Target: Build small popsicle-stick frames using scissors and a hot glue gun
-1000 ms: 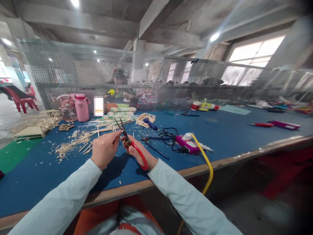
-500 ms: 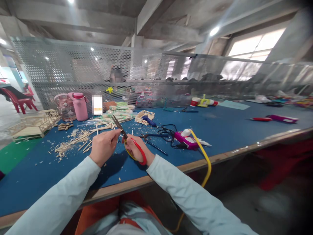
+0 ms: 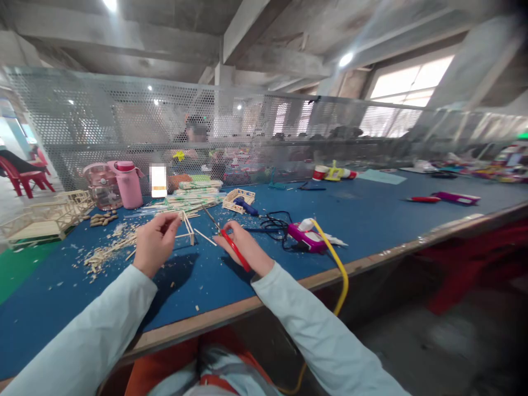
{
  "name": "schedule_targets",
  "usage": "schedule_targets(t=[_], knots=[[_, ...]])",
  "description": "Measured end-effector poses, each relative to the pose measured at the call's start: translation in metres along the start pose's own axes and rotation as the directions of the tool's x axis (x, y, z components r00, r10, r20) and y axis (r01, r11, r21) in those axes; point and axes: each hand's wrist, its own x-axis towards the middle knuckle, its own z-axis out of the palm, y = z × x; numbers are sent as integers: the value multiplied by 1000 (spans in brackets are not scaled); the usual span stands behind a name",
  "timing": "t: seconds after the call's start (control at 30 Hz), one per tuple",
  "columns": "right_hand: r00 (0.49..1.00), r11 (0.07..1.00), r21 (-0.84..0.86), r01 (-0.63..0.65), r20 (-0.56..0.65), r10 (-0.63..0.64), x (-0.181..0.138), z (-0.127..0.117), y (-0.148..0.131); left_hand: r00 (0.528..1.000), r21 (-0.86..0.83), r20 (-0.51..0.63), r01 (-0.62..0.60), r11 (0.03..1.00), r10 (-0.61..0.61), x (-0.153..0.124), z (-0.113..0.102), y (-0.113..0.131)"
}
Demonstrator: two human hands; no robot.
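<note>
My left hand [image 3: 155, 243] is closed, thumb and fingers pinching a small frame of thin wooden sticks [image 3: 191, 234] that juts out to the right of the fingertips. In my right hand [image 3: 249, 248] are scissors [image 3: 236, 252] with a red handle loop, their dark blades pointing up and left. A single thin stick [image 3: 205, 237] reaches from the right fingers toward the frame; whether these fingers hold it I cannot tell. Behind my hands lie a stick-built tray [image 3: 238, 193] and a blue glue gun [image 3: 246, 206].
Stick offcuts [image 3: 101, 254] litter the blue tabletop [image 3: 243, 286]. Bundled sticks [image 3: 193, 192], peanuts [image 3: 103, 219] and a pink bottle [image 3: 129, 187] stand or lie behind. A purple power strip [image 3: 307, 237] with a yellow cable [image 3: 340, 269] is at right. Stick-built furniture [image 3: 39, 220] sits left.
My hands have moved apart. The scissors have come away from the left fingertips toward the right, and the stick frame now shows between the hands. The view has shifted slightly.
</note>
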Motion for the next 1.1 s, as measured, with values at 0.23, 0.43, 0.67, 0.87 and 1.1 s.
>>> schedule_targets(t=[0.23, 0.43, 0.67, 0.87, 1.1], knots=[[989, 746, -658, -100, 14, 145, 11, -25, 12, 994, -23, -85, 65, 998, -66, 28, -27, -41], [993, 712, -693, 114, 107, -55, 44, -12, -35, 938, -162, 315, 200, 966, -141, 27, -34, -44], [689, 488, -486, 725, 519, -506, 48, 40, -52, 883, -177, 461, 184, 967, -83, 13, -20, -30], [786, 580, -529, 619, 421, -454, 51, 32, -25, 905, 127, 274, 301, 945, -325, 22, -32, -43], [779, 589, -524, 615, 520, -351, 40, 52, -15, 682, 49, 579, 517, 854, -447, 17, -26, -61]])
